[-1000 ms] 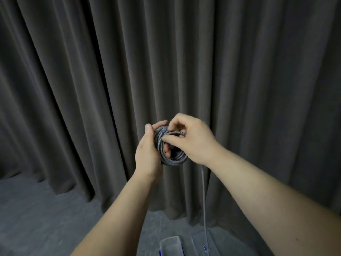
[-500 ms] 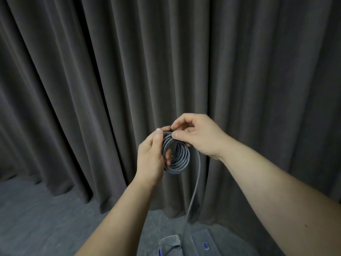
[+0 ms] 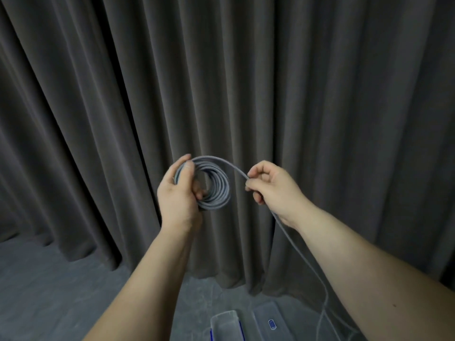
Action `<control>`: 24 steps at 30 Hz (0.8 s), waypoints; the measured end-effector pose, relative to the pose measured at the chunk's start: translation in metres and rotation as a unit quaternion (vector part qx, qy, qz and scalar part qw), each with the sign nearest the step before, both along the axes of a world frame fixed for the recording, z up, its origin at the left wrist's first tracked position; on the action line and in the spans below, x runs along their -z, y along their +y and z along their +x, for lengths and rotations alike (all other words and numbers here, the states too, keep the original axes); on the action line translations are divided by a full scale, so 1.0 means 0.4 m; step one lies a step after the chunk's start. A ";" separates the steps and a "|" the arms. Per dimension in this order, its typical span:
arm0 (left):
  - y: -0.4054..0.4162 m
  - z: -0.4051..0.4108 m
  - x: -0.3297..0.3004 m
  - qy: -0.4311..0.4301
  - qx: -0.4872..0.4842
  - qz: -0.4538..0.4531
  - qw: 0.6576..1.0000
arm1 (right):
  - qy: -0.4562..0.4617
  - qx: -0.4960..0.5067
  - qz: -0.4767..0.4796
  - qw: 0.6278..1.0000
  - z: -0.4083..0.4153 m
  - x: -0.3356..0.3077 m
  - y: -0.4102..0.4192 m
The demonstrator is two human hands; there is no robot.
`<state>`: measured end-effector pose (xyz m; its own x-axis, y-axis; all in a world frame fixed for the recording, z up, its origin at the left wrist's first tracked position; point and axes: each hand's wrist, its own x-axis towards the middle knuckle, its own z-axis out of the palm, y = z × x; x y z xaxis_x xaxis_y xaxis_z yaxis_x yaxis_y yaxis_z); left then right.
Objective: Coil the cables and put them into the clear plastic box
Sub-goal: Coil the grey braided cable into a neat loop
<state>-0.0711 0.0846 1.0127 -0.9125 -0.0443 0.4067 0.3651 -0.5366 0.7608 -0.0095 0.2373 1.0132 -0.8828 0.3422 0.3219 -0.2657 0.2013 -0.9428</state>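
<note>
At the bottom edge, nearest the viewer, a clear plastic box (image 3: 225,326) sits on the grey floor (image 3: 37,291), its open top cut off by the frame, a blue mark at its lower side. Just beside it to the right lies a flat clear piece with a small blue clasp, probably the box's lid (image 3: 269,318), though the blur makes that uncertain.

Both bare forearms reach up from the lower corners. The left hand (image 3: 178,193) grips a coil of grey braided cable (image 3: 216,190), thumb pressed on the front of the loops at their upper left, fingers curled behind and through the ring's opening. The coil stands roughly upright, facing the camera, several turns stacked side by side.

From the top of the coil one strand arcs rightward to the right hand (image 3: 273,187), which pinches it between thumb and forefinger, the other fingers curled. The two hands are near each other but apart. Below the right hand the loose cable drops along the right forearm and trails to the floor to the right of the lid.

Behind everything hangs a dark grey pleated curtain (image 3: 320,94), reaching the floor.
</note>
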 end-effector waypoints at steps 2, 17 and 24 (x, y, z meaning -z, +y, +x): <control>-0.008 -0.012 -0.013 -0.025 -0.006 0.040 0.999 | -0.017 0.042 0.038 0.998 -0.004 0.019 0.007; -0.043 -0.054 -0.022 -0.085 -0.147 0.074 0.983 | -0.154 -0.080 0.516 0.839 0.020 0.031 -0.051; -0.018 -0.015 0.010 -0.006 -0.114 -0.153 0.982 | 0.042 -0.100 0.526 0.844 0.033 -0.091 -0.126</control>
<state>-0.0770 0.0776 1.0087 -0.8980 -0.1261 0.4216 0.4389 -0.1877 0.8787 0.0036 0.1871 1.0495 -0.8479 -0.3243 0.4194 -0.4504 0.8579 -0.2472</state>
